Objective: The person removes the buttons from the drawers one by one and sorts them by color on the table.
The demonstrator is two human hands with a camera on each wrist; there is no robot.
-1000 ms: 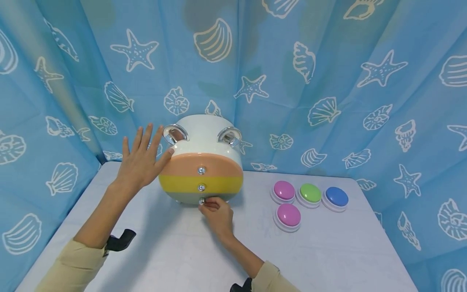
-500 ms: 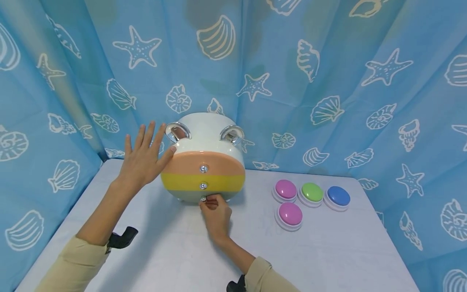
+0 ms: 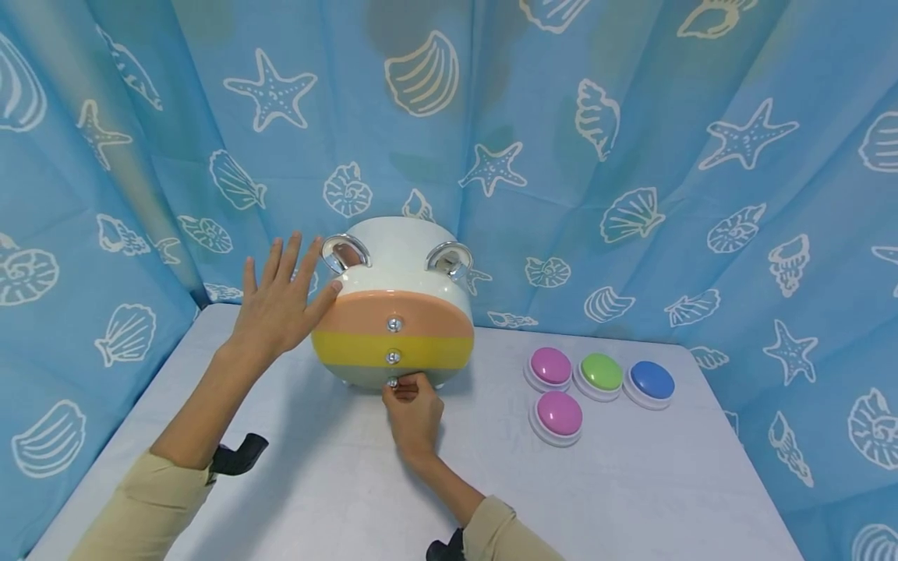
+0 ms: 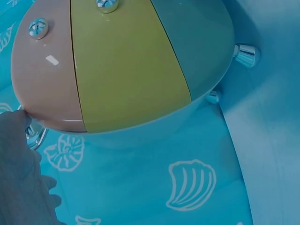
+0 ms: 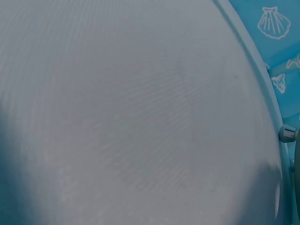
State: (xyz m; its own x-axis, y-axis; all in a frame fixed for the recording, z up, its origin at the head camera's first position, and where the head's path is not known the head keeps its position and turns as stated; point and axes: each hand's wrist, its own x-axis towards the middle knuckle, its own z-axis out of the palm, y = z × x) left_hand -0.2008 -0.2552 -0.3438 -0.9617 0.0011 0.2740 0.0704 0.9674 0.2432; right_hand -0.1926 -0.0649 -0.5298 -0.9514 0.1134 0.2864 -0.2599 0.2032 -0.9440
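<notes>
Little has been shifted since the earlier frames: the right hand (image 3: pixel 414 413) has been kept at the lowest knob (image 3: pixel 393 382), and the left hand (image 3: pixel 281 300) has been kept against the side of the drawer box (image 3: pixel 393 312), with only a slight drift of both within the head view.

The drawer box, a rounded white cabinet with three stacked drawer fronts, is stood at the back of the white surface (image 3: pixel 351 483), close to the blue shell-printed curtain (image 3: pixel 631 117). Its fronts are coloured peach at the top, yellow (image 4: pixel 126 65) in the middle and grey-green at the bottom, and each is fitted with a small silver knob. Two chrome handles (image 3: pixel 449 257) are mounted on the top of the box.

The lowest knob is pinched between the thumb and curled fingers of the right hand, which is placed directly in front of the box and low against the surface. The left hand is held flat, with its fingers straight and spread, and its thumb is laid against the left edge of the peach front; nothing is gripped by it.

Four dome buttons (image 3: pixel 596 382) are set on the surface to the right of the box, well apart from both hands: two pink, one green and one blue.
</notes>
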